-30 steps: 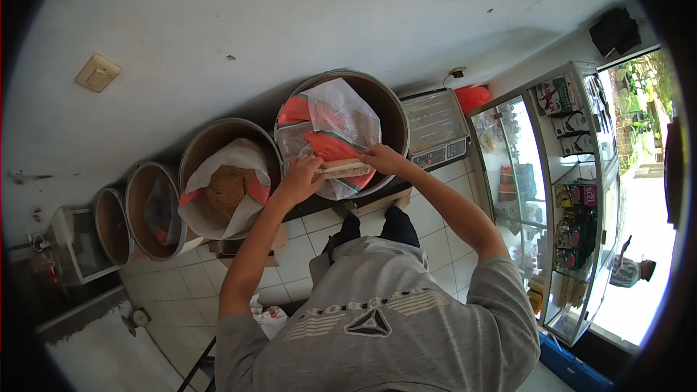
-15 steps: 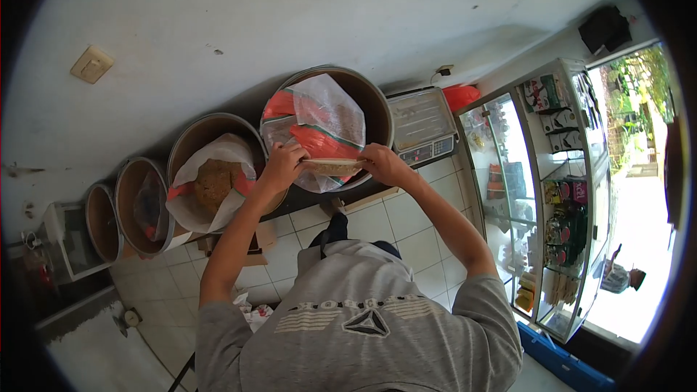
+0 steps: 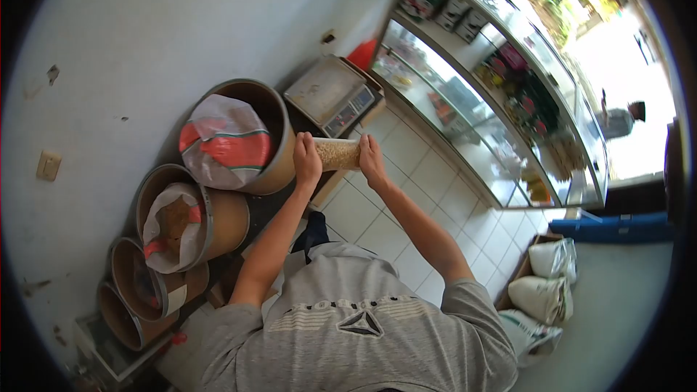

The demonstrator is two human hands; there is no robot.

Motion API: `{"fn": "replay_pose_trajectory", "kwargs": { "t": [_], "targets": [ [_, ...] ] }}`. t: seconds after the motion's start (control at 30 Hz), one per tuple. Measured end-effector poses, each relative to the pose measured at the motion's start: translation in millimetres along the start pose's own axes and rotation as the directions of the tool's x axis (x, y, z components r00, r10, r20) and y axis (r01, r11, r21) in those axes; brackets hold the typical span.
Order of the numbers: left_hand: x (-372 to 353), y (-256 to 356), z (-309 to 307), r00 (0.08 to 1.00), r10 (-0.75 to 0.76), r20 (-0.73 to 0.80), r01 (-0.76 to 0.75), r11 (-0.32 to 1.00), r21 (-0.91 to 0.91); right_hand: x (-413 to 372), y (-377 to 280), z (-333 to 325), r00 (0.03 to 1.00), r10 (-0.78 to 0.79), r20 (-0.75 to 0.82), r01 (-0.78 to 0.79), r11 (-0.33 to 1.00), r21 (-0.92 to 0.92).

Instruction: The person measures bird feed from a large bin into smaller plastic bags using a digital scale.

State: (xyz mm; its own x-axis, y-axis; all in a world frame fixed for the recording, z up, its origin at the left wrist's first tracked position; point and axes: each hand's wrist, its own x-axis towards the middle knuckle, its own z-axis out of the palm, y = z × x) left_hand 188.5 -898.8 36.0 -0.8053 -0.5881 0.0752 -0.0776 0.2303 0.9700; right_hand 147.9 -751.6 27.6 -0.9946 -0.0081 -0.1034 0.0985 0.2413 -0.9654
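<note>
While both arms reach out over the tiled floor (image 3: 361,212), the left hand (image 3: 307,162) and the right hand (image 3: 372,162) each clasp one end of a clear bag of grain (image 3: 338,153). The bag lies level between the two palms, just right of the big brown drum (image 3: 279,168). Inside that drum sits a red-and-white sack (image 3: 226,141). Just beyond the drum rests a weighing scale (image 3: 328,91), and farther from the drum stands a glass display case (image 3: 465,94).
</note>
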Motion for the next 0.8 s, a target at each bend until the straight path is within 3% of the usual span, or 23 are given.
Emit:
{"fn": "replay_pose_trajectory", "kwargs": {
  "t": [0.07,0.13,0.17,0.23,0.27,0.33,0.43,0.5,0.53,0.6,0.67,0.73,0.8],
  "targets": [
    [-28.2,-6.3,33.5,0.999,-0.006,0.031,0.004,0.997,0.073,-16.5,11.0,-30.6,0.995,0.047,-0.086,-0.049,0.999,-0.018],
    [-55.4,-7.6,61.3,0.986,-0.165,0.006,0.165,0.984,0.071,-32.4,17.3,-61.3,0.982,0.068,-0.178,-0.077,0.996,-0.043],
    [-69.4,-9.8,73.4,0.987,-0.159,0.033,0.156,0.985,0.074,-40.0,22.7,-78.3,0.976,0.076,-0.204,-0.085,0.996,-0.037],
    [-101.8,5.9,91.1,0.946,-0.268,0.183,0.274,0.962,-0.006,-57.5,49.8,-114.7,0.949,0.049,-0.311,-0.064,0.997,-0.037],
    [-116.1,5.7,103.4,0.932,-0.245,0.266,0.272,0.96,-0.07,-68.7,65.0,-134.8,0.935,0.063,-0.348,-0.078,0.996,-0.03],
    [-153.3,12.3,130.8,0.907,-0.24,0.345,0.279,0.958,-0.066,-88.0,88.5,-177.3,0.914,0.128,-0.385,-0.17,0.983,-0.076],
    [-208.0,29.4,164.5,0.847,-0.287,0.448,0.332,0.943,-0.024,-123.5,93.4,-243.9,0.88,0.185,-0.437,-0.202,0.979,0.009],
    [-235.0,26.9,192.7,0.712,-0.358,0.603,0.473,0.881,-0.035,-145.4,99.4,-279.6,0.83,0.175,-0.53,-0.178,0.983,0.045],
    [-244.3,35.0,205.0,0.692,-0.343,0.635,0.463,0.886,-0.025,-154.3,104.9,-295.4,0.796,0.158,-0.585,-0.143,0.987,0.072],
    [-260.6,52.2,227.5,0.503,-0.37,0.781,0.6,0.8,-0.007,-170.6,123.4,-325.9,0.733,0.189,-0.654,-0.199,0.978,0.059],
    [-279.5,69.2,249.1,0.445,-0.325,0.834,0.547,0.837,0.034,-187.6,137.7,-353.5,0.665,0.218,-0.714,-0.261,0.964,0.051],
    [-295.6,70.0,277.5,0.385,-0.282,0.879,0.494,0.867,0.062,-202.6,143.7,-380.1,0.623,0.355,-0.697,-0.173,0.931,0.32],
    [-304.0,68.6,304.4,0.27,-0.197,0.943,0.245,0.961,0.131,-214.5,147.2,-407.5,0.577,0.361,-0.732,-0.175,0.931,0.321]
  ]
}}
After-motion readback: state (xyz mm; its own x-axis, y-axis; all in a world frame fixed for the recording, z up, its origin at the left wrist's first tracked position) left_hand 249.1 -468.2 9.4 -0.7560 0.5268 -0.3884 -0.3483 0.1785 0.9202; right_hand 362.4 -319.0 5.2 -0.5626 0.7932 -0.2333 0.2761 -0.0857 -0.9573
